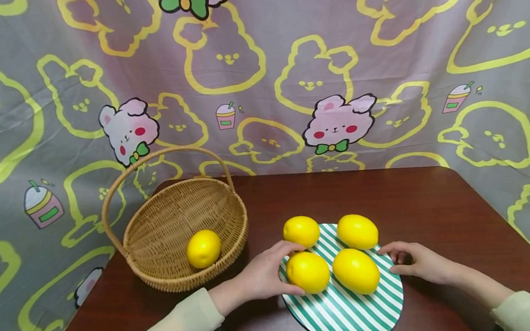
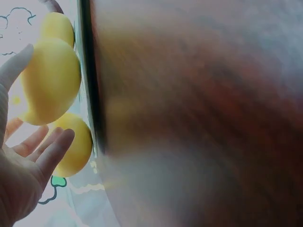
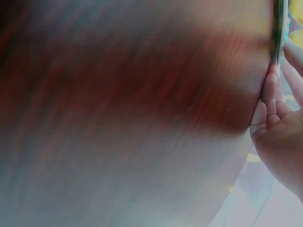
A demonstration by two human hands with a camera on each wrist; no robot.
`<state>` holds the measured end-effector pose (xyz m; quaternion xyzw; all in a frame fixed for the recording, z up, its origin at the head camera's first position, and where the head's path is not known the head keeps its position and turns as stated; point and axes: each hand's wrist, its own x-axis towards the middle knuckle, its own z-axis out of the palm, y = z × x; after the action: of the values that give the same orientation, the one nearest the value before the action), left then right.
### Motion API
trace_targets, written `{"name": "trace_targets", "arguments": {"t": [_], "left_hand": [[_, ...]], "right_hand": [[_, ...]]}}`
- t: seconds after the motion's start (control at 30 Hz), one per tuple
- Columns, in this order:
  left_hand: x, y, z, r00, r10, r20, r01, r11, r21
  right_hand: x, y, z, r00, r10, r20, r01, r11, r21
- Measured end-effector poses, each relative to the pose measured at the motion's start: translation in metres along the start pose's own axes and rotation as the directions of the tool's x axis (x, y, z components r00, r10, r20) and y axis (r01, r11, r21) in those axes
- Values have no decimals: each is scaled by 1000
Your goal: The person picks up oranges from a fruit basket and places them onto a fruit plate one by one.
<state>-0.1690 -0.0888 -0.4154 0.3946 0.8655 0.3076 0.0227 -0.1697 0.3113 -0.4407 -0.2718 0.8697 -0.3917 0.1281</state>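
Note:
Several yellow lemons sit on a flat round board (image 1: 345, 319) with green and white stripes. My left hand (image 1: 270, 270) is spread around the near-left lemon (image 1: 308, 272), thumb on its near side and fingers by its far side. In the left wrist view that lemon (image 2: 52, 82) lies between the thumb and the loosely extended fingers (image 2: 57, 149). Beside it are the near-right lemon (image 1: 356, 271), the far-left lemon (image 1: 301, 231) and the far-right lemon (image 1: 358, 231). At the board's right rim rests my right hand (image 1: 421, 262), its fingertips against the edge, holding no lemon.
A wicker basket (image 1: 158, 224) with a tall hoop handle stands at the left, tilted toward me, with one lemon (image 1: 203, 249) inside. The dark wooden table (image 1: 415, 196) runs back to a patterned cloth (image 1: 250, 89) that hangs behind and at the sides.

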Motion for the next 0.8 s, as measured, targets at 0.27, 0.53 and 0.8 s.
{"name": "trace_targets", "arguments": {"t": [0.27,0.53,0.8], "left_hand": [[-3,2,-3,999,0,52,1,1000,-11],[-6,5,-1,992,9,125,-5,999,-32],[-6,5,-2,991,11,131,-6,999,-41]], "right_hand": [[0,3,0,1000,-10,-2,10,1000,3],[1,2,0,1000,-15,4,15,1000,3],[1,4,0,1000,-20,1,20,1000,-3]]}}
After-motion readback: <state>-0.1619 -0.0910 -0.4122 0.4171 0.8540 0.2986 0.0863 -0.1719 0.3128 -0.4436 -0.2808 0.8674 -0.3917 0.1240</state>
